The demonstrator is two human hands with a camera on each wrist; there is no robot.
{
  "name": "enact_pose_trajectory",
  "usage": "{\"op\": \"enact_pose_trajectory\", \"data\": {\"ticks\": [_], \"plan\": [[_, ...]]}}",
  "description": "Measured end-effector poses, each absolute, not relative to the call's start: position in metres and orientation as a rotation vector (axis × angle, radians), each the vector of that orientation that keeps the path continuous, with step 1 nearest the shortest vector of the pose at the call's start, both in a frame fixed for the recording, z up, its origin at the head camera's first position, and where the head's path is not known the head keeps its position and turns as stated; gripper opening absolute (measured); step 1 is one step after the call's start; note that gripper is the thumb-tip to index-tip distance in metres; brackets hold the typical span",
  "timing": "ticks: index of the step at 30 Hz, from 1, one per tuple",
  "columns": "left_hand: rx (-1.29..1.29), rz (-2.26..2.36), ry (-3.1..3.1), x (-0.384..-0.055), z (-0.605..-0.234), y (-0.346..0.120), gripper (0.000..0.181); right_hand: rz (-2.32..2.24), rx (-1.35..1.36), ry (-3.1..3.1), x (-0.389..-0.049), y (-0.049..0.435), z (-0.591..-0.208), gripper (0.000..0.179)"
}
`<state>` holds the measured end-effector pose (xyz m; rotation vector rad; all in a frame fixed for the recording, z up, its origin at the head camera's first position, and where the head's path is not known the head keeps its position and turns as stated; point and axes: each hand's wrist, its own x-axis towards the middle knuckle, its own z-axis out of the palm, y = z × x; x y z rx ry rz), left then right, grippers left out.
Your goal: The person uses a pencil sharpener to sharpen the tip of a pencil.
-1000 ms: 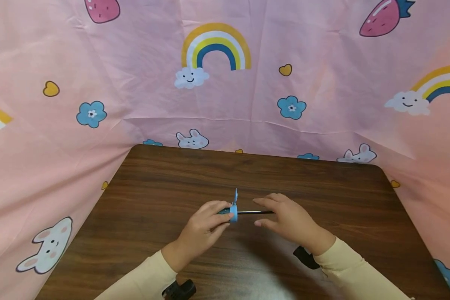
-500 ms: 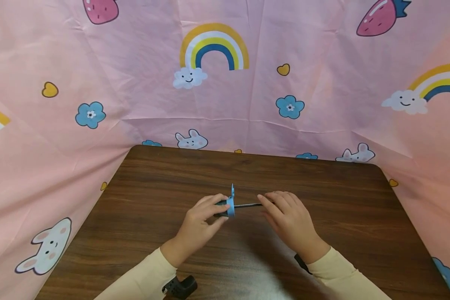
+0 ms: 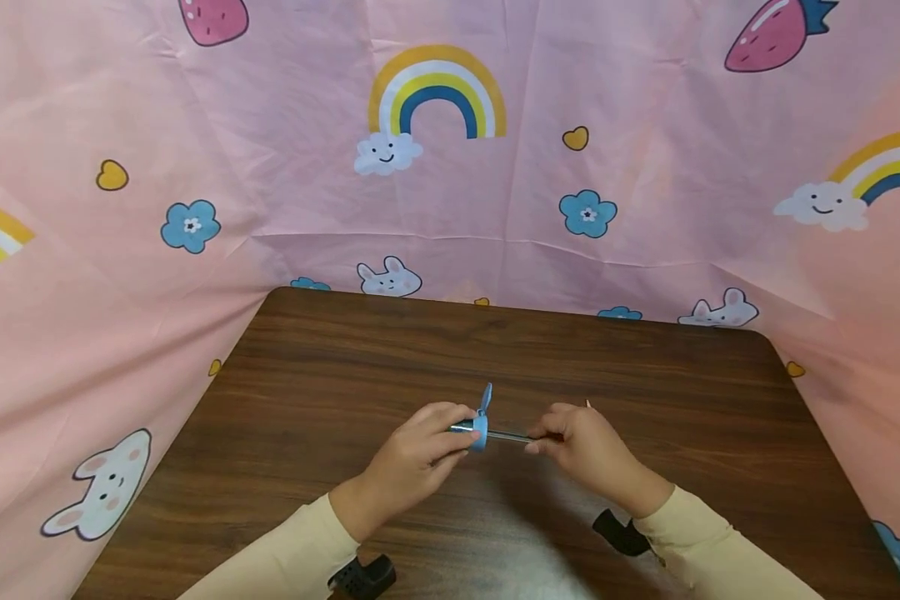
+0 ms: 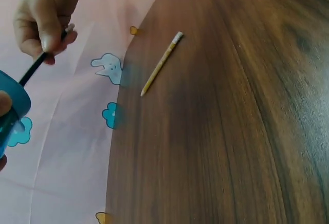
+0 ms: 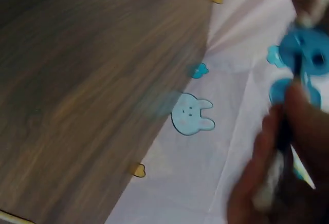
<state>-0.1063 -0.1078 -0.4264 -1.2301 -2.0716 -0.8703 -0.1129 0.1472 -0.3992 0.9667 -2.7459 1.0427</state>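
Note:
My left hand [image 3: 416,454] grips a small pencil sharpener [image 3: 480,433] with a light blue top and a darker body. Its round blue lid [image 3: 486,397] stands flipped up. A dark, slim pencil [image 3: 508,436] runs from the top toward my right hand [image 3: 588,450], whose thumb and fingers pinch it near the far end. Seen from the left wrist, the pencil [image 4: 35,69] enters the blue sharpener [image 4: 18,98] at a slant. The right wrist view is blurred, but two holes show in the sharpener's face [image 5: 290,44], with the pencil in one.
A yellow pencil [image 4: 160,66] with a white end lies on the brown wooden table [image 3: 390,350], mostly hidden behind my right hand in the head view. A pink cloth [image 3: 307,167] printed with rainbows and rabbits surrounds the table's back and sides. Black cameras [image 3: 363,575] sit at both wrists.
My right hand's fingers were spread around the pencil, then turned over it; now they pinch its end. The left hand keeps its grip, with the sharpener shifted slightly right and down.

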Motion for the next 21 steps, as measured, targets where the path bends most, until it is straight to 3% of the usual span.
{"op": "enact_pose_trajectory", "data": {"ticks": [7,13,18,21], "plan": [[-1.348,-0.802,-1.938,-0.105,-0.427,-0.107,0.024,1.705,0.990,-3.105,-0.133,0.160,-0.382,0.013],[-1.238,-0.912,-2.012,-0.107,-0.428,-0.106,0.035,1.040,0.991,-3.048,-0.127,0.153,-0.377,0.016],[-1.062,-1.076,-2.144,-0.108,-0.423,-0.105,0.035,0.473,0.928,-2.678,-0.117,0.149,-0.384,0.045],[-0.960,-1.168,-2.187,-0.108,-0.420,-0.105,0.035,0.357,0.962,-2.406,-0.118,0.150,-0.392,0.050]]}}
